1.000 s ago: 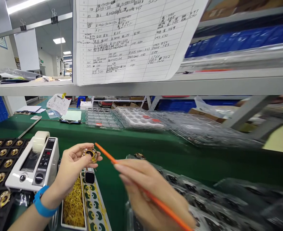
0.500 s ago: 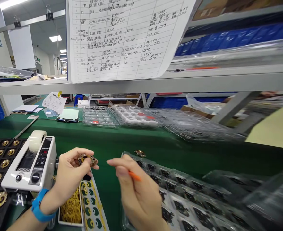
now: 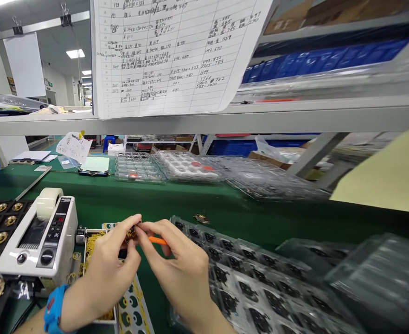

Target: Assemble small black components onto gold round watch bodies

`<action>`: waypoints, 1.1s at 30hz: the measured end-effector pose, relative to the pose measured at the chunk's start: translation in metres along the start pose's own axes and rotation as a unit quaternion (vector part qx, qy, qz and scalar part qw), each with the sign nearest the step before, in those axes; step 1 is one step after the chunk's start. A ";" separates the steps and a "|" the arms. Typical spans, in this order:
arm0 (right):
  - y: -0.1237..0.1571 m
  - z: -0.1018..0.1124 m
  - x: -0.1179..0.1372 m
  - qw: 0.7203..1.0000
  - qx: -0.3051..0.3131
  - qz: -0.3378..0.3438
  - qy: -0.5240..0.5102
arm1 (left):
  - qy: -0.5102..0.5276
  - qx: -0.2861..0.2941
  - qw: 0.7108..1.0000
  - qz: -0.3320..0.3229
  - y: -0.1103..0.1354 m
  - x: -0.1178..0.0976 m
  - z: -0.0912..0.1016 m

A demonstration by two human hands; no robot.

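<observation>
The left hand (image 3: 107, 262) clamps the gold component (image 3: 131, 234) between thumb and fingers. The right hand (image 3: 182, 262), clamped around an orange stick (image 3: 157, 240), brings its fingertips to the component's right edge. Left of the grip stands a tape dispenser (image 3: 60, 243); right, a clear tray (image 3: 237, 278).

2 hands (image 3: 182, 266), 1 org. stick (image 3: 157, 240), 1 tape disp. (image 3: 59, 236)

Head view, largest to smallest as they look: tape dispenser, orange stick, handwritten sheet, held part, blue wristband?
1. Handwritten sheet
2. Tape dispenser
3. Blue wristband
Unranked: held part, orange stick; both partly hidden.
</observation>
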State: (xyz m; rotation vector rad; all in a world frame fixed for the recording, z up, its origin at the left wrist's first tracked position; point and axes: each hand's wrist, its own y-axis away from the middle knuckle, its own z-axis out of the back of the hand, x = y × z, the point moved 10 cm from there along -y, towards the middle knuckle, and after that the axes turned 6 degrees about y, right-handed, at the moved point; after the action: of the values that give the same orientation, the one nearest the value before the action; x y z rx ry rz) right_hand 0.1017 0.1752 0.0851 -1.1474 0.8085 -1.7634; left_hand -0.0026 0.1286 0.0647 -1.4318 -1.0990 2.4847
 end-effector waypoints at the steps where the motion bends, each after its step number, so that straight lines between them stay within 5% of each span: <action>1: 0.000 -0.002 -0.003 1.000 0.007 -0.016 0.000 | -0.007 0.004 1.000 -0.004 0.001 0.000 -0.002; 7: -0.006 -0.012 -0.020 0.988 0.063 -0.098 -0.103 | -0.007 0.010 1.000 0.007 -0.001 0.007 -0.007; 13: -0.005 -0.027 -0.038 0.925 0.147 -0.219 -0.273 | 0.046 -0.044 0.994 0.087 -0.012 0.035 0.018; 19: 0.034 -0.107 -0.047 0.909 0.294 -0.222 -0.192 | 0.130 -0.160 0.977 0.061 -0.016 0.018 0.063; 22: 0.045 -0.130 -0.049 0.914 0.312 -0.213 -0.146 | 0.149 -0.165 0.973 0.059 -0.015 0.009 0.068; 25: 0.033 -0.108 -0.057 0.931 0.284 -0.212 -0.093 | 0.157 -0.146 0.974 0.068 -0.014 0.007 0.065; 29: 0.008 -0.029 -0.088 0.950 0.217 -0.225 0.010 | 0.157 -0.138 0.975 0.080 -0.017 0.010 0.064; 33: 0.016 0.034 -0.140 0.916 0.267 -0.196 0.226 | 0.173 -0.120 0.970 0.119 -0.022 0.020 0.060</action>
State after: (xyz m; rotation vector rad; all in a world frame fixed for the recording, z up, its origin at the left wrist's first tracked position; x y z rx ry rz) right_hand 0.1676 0.2932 0.0317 -0.5570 0.3052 -2.4428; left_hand -0.0664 0.1196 0.0820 -2.0809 -1.2458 2.1672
